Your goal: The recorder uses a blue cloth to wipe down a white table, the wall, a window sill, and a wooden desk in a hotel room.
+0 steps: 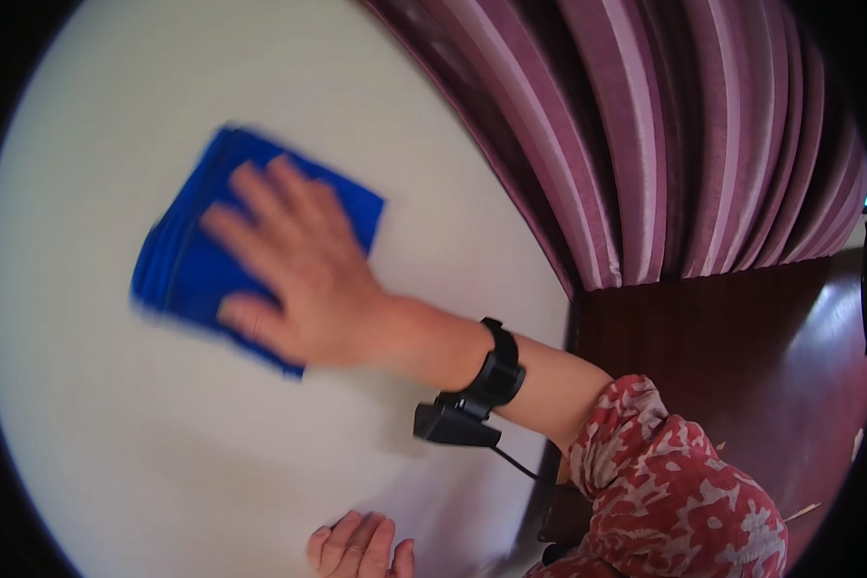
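My right hand (303,267) is spread on a folded blue cloth (209,253) and presses it flat against a pale wall (152,448). The fingers point up and left, and the thumb lies apart near the cloth's lower edge. Motion blurs both hand and cloth a little. At the bottom edge of the view my left hand (361,549) shows only its fingers and thumb, in front of the wall. Nothing can be seen in it; the palm is out of view.
A black strap with a box-shaped device (459,423) and a cable sits on my right wrist. A striped purple curtain (607,144) hangs on the right, its hem by a glossy dark red-brown surface (701,339). My patterned red sleeve (679,491) covers the lower right.
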A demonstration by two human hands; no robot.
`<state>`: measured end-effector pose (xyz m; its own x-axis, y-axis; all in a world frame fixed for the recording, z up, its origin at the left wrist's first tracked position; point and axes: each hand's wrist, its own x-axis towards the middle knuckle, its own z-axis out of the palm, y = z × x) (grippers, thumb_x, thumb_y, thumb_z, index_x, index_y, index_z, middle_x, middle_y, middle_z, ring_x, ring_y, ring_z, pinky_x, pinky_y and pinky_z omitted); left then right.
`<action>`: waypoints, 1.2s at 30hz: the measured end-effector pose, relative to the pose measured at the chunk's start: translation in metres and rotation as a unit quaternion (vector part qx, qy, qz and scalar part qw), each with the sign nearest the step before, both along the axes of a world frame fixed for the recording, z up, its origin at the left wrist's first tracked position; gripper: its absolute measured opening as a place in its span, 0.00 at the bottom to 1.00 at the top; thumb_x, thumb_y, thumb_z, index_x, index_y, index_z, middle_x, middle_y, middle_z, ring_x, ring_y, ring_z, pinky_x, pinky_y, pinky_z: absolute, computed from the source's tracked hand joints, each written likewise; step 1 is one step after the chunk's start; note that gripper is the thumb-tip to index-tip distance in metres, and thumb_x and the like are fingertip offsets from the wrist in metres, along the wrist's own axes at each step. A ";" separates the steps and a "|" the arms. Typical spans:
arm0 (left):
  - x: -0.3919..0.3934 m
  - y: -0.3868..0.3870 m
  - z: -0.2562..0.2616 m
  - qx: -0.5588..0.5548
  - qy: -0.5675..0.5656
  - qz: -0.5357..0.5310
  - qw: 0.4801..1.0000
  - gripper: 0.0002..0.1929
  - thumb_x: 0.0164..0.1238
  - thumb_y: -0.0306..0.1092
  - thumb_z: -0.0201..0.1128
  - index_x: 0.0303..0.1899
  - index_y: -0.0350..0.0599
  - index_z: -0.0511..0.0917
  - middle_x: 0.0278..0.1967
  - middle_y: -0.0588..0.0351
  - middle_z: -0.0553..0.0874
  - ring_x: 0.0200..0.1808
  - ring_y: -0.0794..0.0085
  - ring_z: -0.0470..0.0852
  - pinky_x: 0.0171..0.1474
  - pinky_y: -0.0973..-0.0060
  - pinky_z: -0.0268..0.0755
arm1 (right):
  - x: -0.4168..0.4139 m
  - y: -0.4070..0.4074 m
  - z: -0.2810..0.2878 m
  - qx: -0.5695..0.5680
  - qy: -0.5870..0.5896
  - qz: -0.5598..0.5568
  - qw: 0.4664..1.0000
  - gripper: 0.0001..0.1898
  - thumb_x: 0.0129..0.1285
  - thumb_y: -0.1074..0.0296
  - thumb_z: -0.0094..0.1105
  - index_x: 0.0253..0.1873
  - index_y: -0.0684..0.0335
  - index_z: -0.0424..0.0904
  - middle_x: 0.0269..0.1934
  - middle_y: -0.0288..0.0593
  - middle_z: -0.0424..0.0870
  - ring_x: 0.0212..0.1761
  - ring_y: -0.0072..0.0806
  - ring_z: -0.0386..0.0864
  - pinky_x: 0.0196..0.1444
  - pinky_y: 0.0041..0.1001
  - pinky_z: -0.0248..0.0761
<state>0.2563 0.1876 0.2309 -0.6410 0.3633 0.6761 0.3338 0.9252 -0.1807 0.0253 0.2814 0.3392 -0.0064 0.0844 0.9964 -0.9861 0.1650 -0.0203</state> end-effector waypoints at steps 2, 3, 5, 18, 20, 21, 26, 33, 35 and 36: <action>-0.007 0.001 0.006 -0.004 -0.005 0.002 1.000 0.14 0.54 0.32 0.67 0.43 0.41 0.81 0.40 0.53 0.84 0.49 0.60 0.80 0.54 0.61 0.66 | 0.009 0.003 -0.005 0.073 0.083 0.069 0.991 0.32 0.50 0.54 0.66 0.60 0.59 0.71 0.66 0.59 0.61 0.70 0.59 0.53 0.66 0.57 0.47; -0.009 0.003 0.007 -0.003 -0.008 0.000 1.000 0.14 0.54 0.32 0.67 0.43 0.41 0.81 0.40 0.53 0.84 0.49 0.60 0.80 0.54 0.61 0.66 | 0.010 0.004 -0.008 0.106 0.113 0.109 0.982 0.33 0.48 0.54 0.67 0.60 0.58 0.72 0.66 0.58 0.61 0.70 0.58 0.53 0.66 0.57 0.47; -0.012 0.004 0.010 -0.010 -0.002 0.001 1.000 0.14 0.54 0.32 0.66 0.43 0.41 0.81 0.41 0.53 0.84 0.48 0.60 0.80 0.53 0.61 0.66 | 0.000 0.015 -0.018 0.118 0.121 0.096 0.981 0.32 0.48 0.52 0.67 0.59 0.57 0.73 0.65 0.56 0.63 0.69 0.57 0.56 0.65 0.57 0.49; -0.013 -0.006 0.001 -0.009 0.006 0.007 1.000 0.13 0.56 0.34 0.65 0.42 0.42 0.81 0.41 0.54 0.85 0.49 0.61 0.81 0.54 0.61 0.66 | -0.199 0.118 -0.283 -0.228 -0.471 -0.106 0.846 0.31 0.68 0.49 0.48 0.66 0.67 0.63 0.65 0.59 0.65 0.69 0.47 0.61 0.70 0.34 0.51; -0.011 -0.006 0.002 -0.012 0.005 0.011 1.000 0.13 0.57 0.35 0.65 0.43 0.42 0.81 0.41 0.54 0.85 0.49 0.61 0.81 0.55 0.61 0.66 | -0.196 0.122 -0.325 -0.282 -0.556 -0.048 0.780 0.32 0.68 0.47 0.47 0.67 0.67 0.62 0.65 0.58 0.66 0.68 0.47 0.62 0.69 0.33 0.52; -0.010 -0.007 0.003 -0.012 0.005 0.015 1.000 0.13 0.57 0.35 0.65 0.43 0.42 0.81 0.41 0.54 0.85 0.49 0.61 0.81 0.55 0.61 0.66 | -0.190 0.119 -0.341 -0.317 -0.606 -0.015 0.729 0.32 0.67 0.47 0.47 0.67 0.67 0.62 0.64 0.57 0.67 0.68 0.47 0.63 0.69 0.33 0.53; -0.007 -0.011 0.019 0.001 -0.026 0.019 0.999 0.13 0.58 0.35 0.65 0.43 0.42 0.81 0.42 0.54 0.84 0.51 0.62 0.79 0.56 0.61 0.65 | -0.166 0.106 -0.367 -0.378 -0.680 0.024 0.628 0.33 0.67 0.47 0.48 0.68 0.66 0.61 0.63 0.51 0.69 0.64 0.37 0.67 0.65 0.28 0.57; -0.014 -0.016 0.043 0.013 -0.052 0.038 0.998 0.13 0.58 0.34 0.65 0.44 0.42 0.80 0.41 0.55 0.84 0.52 0.62 0.78 0.56 0.61 0.64 | -0.104 0.024 -0.186 -0.205 -0.460 -0.094 0.859 0.27 0.65 0.56 0.53 0.63 0.70 0.66 0.63 0.63 0.66 0.67 0.52 0.63 0.69 0.38 0.53; -0.026 -0.009 0.032 0.018 -0.070 0.019 0.997 0.17 0.58 0.35 0.66 0.49 0.41 0.78 0.48 0.50 0.82 0.53 0.56 0.77 0.57 0.59 0.65 | -0.074 0.016 -0.139 -0.112 -0.321 -0.139 0.930 0.28 0.61 0.60 0.58 0.64 0.67 0.66 0.64 0.62 0.64 0.66 0.55 0.61 0.68 0.44 0.52; -0.034 -0.013 0.027 0.013 -0.062 0.009 0.998 0.17 0.58 0.35 0.66 0.49 0.41 0.78 0.48 0.50 0.82 0.53 0.56 0.77 0.57 0.59 0.65 | -0.059 0.008 -0.113 -0.083 -0.258 -0.139 0.953 0.29 0.59 0.60 0.59 0.64 0.65 0.65 0.65 0.60 0.62 0.66 0.57 0.59 0.67 0.47 0.52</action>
<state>0.2219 0.1747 0.2583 -0.7269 0.3342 0.5999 0.3355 0.9351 -0.1145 -0.0340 0.2898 0.2258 -0.4451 0.3105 0.8399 -0.7567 0.3712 -0.5382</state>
